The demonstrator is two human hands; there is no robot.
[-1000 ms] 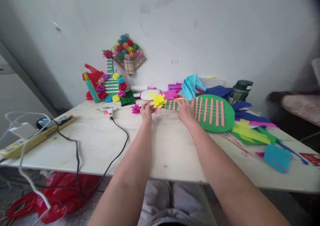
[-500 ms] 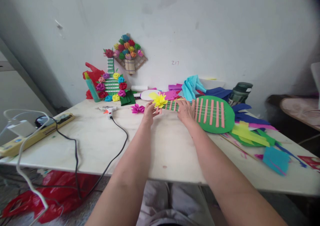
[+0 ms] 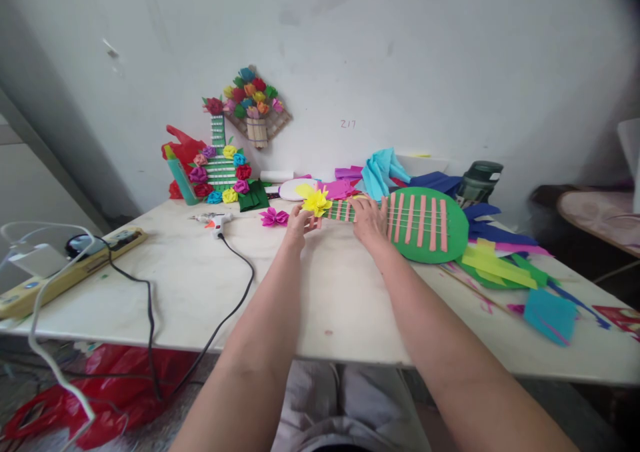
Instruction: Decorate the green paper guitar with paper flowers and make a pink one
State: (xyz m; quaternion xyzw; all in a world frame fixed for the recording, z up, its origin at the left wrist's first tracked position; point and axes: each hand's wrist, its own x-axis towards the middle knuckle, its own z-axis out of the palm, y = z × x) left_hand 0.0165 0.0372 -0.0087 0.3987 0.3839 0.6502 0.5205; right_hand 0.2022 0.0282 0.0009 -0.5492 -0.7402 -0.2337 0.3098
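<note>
From the right hand (image 3: 369,221), whose fingers grasp the neck just beside the body, the broad part of the green guitar-shaped craft (image 3: 415,223) lies to the right, well apart from the left hand (image 3: 299,224). That hand grasps the narrow end, fingers curled by the yellow paper flower (image 3: 316,202); I cannot tell whether they also pinch its petals. The craft sits right of the frame's centre, long axis nearly level, neck pointing left, rounded end right.

White table (image 3: 335,299), power strip (image 3: 89,267) left, bottle (image 3: 182,181) far left, glue gun (image 3: 219,223) left of magenta flower (image 3: 274,217), turquoise square (image 3: 550,313) near right
</note>
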